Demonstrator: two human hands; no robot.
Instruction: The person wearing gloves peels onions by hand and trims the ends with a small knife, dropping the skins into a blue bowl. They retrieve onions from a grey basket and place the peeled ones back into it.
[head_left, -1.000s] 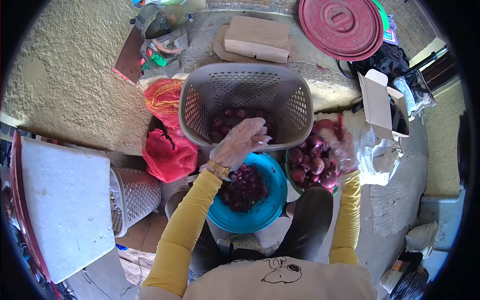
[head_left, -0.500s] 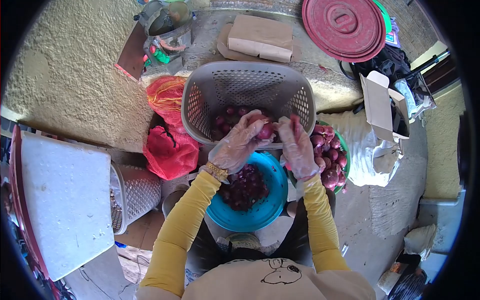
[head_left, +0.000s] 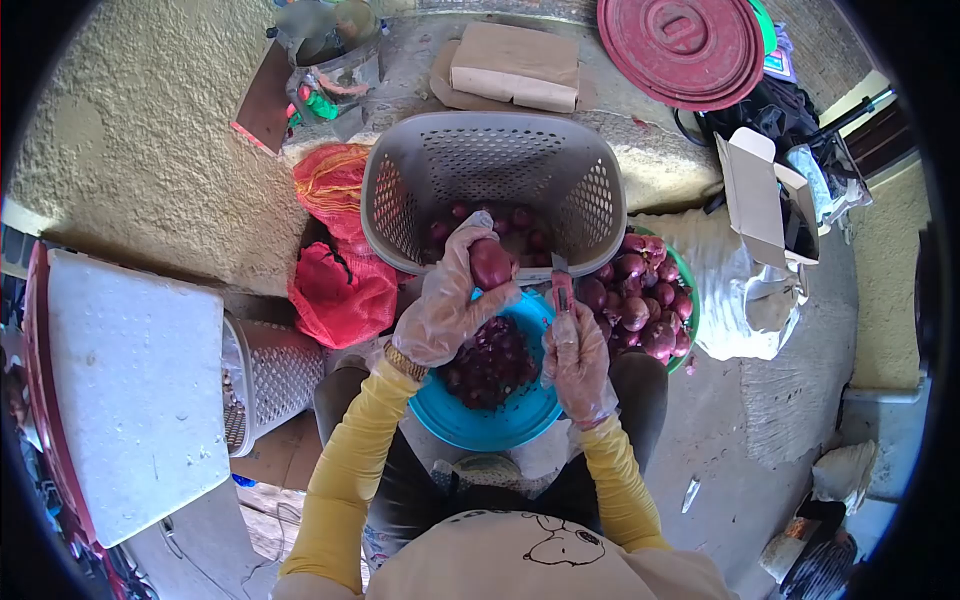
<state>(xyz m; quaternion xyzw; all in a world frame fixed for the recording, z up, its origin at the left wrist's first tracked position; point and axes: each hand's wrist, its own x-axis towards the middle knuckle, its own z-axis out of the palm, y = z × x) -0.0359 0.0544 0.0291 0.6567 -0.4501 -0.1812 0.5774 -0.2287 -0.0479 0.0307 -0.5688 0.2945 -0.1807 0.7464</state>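
My left hand (head_left: 455,300), in a clear plastic glove, is wrapped round a red onion (head_left: 490,263) above the near rim of the grey basket (head_left: 590,140). A pink cutter (head_left: 562,290) with its blade pointing up is in my gloved right hand (head_left: 578,365), just right of the onion. Under my hands, the blue basin (head_left: 487,430) holds dark red onion pieces (head_left: 487,368). More onions (head_left: 520,217) lie in the bottom of the basket. To the right, a green basin (head_left: 690,290) is heaped with red onions (head_left: 635,313).
Red mesh sacks (head_left: 343,295) lie left of the basket. A white foam lid (head_left: 135,390) and another perforated basket (head_left: 285,375) stand further left. Cardboard (head_left: 515,62) and a red round lid (head_left: 683,45) are on the ledge behind. An open carton (head_left: 755,195) stands right.
Both hands have come back toward my body and apart. My left hand still holds an onion, now seen upright. The cutter in my right hand now shows clearly.
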